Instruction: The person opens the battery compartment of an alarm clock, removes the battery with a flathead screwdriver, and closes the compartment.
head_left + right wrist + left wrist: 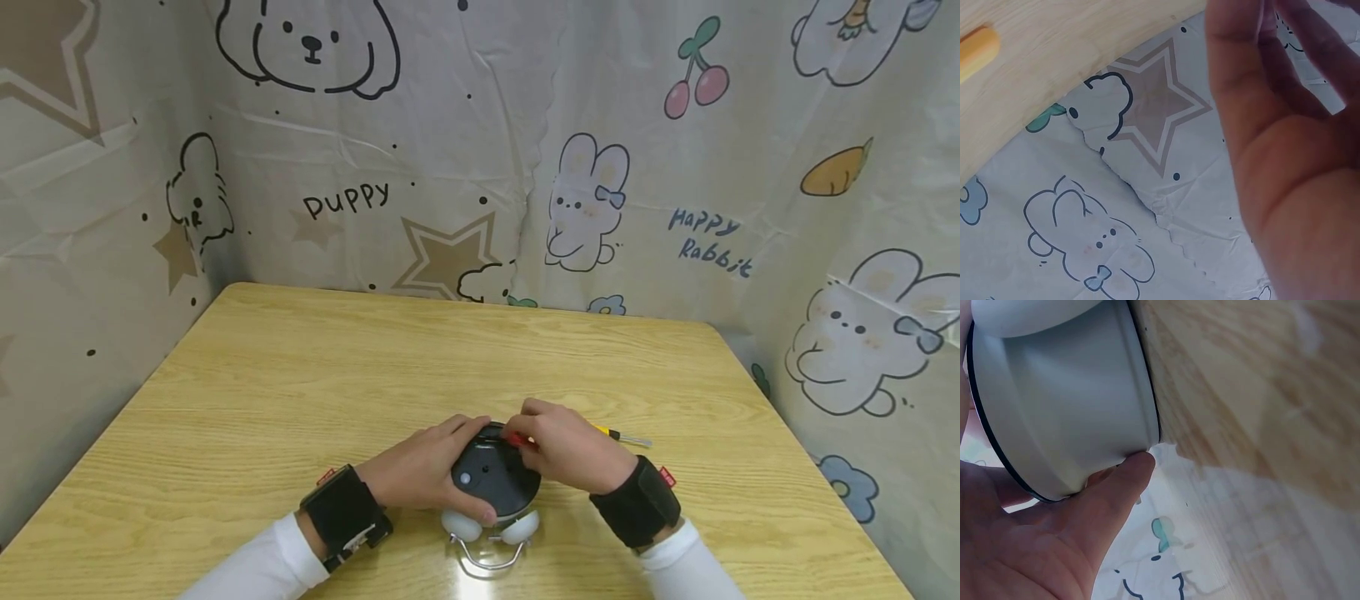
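Observation:
A twin-bell alarm clock [495,479] lies face down on the table, its black back up and its white bells and wire handle towards me. My left hand [431,471] grips the clock round its side. In the left wrist view, the left thumb [1129,481] presses on the white casing [1079,394]. My right hand [573,450] pinches a small red thing [517,438] at the dark slot near the far edge of the clock's back. Fingers hide most of that red thing. In the right wrist view the right hand [1291,150] shows, but not what it holds.
A screwdriver [633,440] with a yellow and black handle lies on the table just beyond the right hand. Its yellow handle [979,51] shows in the right wrist view. Printed curtains [450,167] stand behind and beside the wooden table [337,358].

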{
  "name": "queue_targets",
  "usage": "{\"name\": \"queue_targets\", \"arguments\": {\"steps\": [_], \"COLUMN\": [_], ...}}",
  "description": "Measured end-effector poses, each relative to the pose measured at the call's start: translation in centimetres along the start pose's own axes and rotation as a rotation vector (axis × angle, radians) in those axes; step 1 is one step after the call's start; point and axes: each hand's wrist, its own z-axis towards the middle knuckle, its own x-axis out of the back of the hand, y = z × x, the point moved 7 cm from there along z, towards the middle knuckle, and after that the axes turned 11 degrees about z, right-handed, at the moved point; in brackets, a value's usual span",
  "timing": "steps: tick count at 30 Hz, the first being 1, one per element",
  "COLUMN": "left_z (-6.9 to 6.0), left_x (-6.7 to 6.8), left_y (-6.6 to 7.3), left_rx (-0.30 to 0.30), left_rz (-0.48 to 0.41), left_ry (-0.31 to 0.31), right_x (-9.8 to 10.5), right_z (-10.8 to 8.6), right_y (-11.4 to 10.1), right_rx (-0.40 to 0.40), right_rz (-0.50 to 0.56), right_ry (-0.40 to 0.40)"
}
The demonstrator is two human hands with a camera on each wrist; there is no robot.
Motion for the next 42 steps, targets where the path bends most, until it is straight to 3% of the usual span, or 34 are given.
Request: {"name": "queue_targets", "arguments": {"steps": [6, 12, 28, 35, 42], "left_z": [0.0, 0.0, 0.0, 0.1, 0.1], "left_x": [-0.2, -0.2, -0.4, -0.1, -0.1], "left_y": [0.0, 0.2, 0.0, -0.1, -0.1], "left_rx": [0.002, -0.002, -0.001, 0.012, 0.007], "left_rz": [0.006, 0.011, 0.02, 0.024, 0.029], "left_ry": [-0.002, 0.003, 0.022, 0.032, 0.028], "right_x": [0.0, 0.3, 1.3, 2.0, 1.4], "right_z": [-0.3, -0.6, -1.3, -1.9, -2.9], "right_y": [0.4, 0.9, 4.1, 6.0, 7.7], "right_rx": [-0.042, -0.034, -0.094, -0.201, -0.258], "right_rz": [0.007, -0.008, -0.005, -0.007, -0.041], "right_ry": [-0.017, 0.01, 0.062, 0.063, 0.039]}}
